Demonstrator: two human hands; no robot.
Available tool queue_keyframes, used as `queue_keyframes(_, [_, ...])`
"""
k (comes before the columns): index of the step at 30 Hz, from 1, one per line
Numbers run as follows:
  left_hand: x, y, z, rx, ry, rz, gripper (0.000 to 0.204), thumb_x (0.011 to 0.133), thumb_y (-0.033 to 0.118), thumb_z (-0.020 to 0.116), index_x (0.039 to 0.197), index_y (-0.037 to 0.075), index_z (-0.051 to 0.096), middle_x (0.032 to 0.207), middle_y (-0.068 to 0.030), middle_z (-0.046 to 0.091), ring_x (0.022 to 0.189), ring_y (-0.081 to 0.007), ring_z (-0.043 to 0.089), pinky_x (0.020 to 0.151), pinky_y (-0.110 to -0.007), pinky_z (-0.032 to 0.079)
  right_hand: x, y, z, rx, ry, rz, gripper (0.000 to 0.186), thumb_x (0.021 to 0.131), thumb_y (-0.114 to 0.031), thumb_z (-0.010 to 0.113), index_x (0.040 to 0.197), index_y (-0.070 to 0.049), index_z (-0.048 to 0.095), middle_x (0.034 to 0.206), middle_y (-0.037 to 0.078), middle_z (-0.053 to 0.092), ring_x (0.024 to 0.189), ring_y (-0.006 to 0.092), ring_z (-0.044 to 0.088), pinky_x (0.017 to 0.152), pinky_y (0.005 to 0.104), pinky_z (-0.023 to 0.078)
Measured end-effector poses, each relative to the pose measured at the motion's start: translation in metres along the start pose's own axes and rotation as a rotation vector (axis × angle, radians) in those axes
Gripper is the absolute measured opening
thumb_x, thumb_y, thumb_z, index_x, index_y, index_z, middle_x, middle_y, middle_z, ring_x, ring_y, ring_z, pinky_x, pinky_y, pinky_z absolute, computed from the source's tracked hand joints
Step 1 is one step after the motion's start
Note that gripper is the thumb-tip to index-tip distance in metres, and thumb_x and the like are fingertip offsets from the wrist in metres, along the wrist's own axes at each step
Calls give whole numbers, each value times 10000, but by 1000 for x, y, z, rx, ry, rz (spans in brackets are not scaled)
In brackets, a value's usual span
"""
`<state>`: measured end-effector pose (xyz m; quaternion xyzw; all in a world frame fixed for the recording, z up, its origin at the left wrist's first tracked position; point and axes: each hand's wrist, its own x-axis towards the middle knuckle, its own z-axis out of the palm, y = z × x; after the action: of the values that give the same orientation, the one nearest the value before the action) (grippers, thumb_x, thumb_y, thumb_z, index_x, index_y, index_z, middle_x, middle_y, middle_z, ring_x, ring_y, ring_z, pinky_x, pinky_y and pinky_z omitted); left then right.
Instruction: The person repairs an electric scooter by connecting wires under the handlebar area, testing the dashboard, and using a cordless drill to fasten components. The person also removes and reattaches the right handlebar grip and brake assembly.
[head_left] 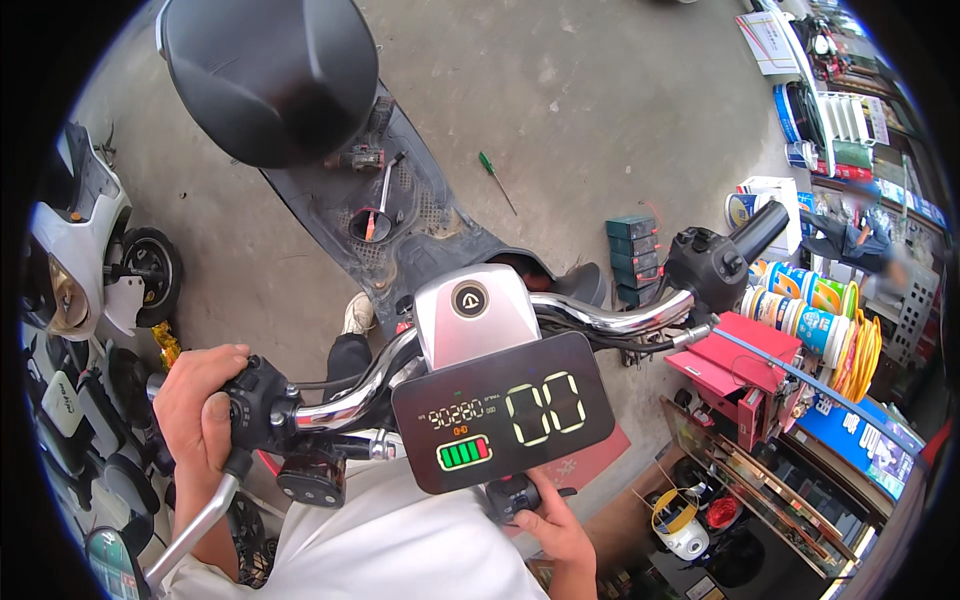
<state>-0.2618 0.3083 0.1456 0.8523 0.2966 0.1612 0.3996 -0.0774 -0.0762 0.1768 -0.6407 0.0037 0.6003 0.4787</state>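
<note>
An electric scooter's handlebar (345, 400) spans the middle of the head view, with a lit black display panel (505, 412) and a silver-pink cover (476, 330) at its centre. My left hand (195, 405) is closed around the left grip, its thumb by the black switch housing (262, 405). Below the display, my right hand (558, 525) pinches a small black switch-like part (513, 495) between thumb and fingers. The panel partly hides that part. At the far right end of the bar, the other black grip (758, 233) has no hand on it.
The black seat (275, 75) stands beyond a footboard (415, 205) holding a small cup (370, 226) and tools. A green-handled screwdriver (497, 182) and stacked batteries (632, 258) lie on the floor. A white scooter (85, 250) is at left; buckets (800, 320) and a red box (740, 365) at right.
</note>
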Motion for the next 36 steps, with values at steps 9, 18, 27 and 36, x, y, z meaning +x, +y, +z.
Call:
queue_keyframes(9, [-3,7,4,-36,84,0,206,923,115,533,989,-27,668,964,-160,698,835,-291,651,777,-350,510,-12,17,20,31,161,-111,481,976,-214,531,1371,45,441,1338,143,509,1245,210,468,1070,350,347])
queue_keyframes(18, [-8,13,3,-86,104,67,307,970,302,561,1018,37,710,970,-122,704,842,-271,638,784,-336,503,-17,45,36,21,372,-194,511,1003,-298,527,1371,44,437,1197,146,603,1011,199,636,821,305,536])
queue_keyframes(27, [-16,18,0,-23,75,40,336,994,354,524,1022,72,702,951,-88,700,859,-264,631,783,-334,499,-26,36,23,233,341,-319,595,983,-367,565,1411,13,404,1163,137,623,934,221,669,750,340,570])
queue_keyframes(36, [-21,19,5,-64,123,-11,367,997,382,518,1024,66,702,923,-133,684,829,-301,638,781,-341,499,-21,49,20,351,448,-399,571,982,-510,478,1328,-56,501,982,65,651,727,133,627,484,231,372])
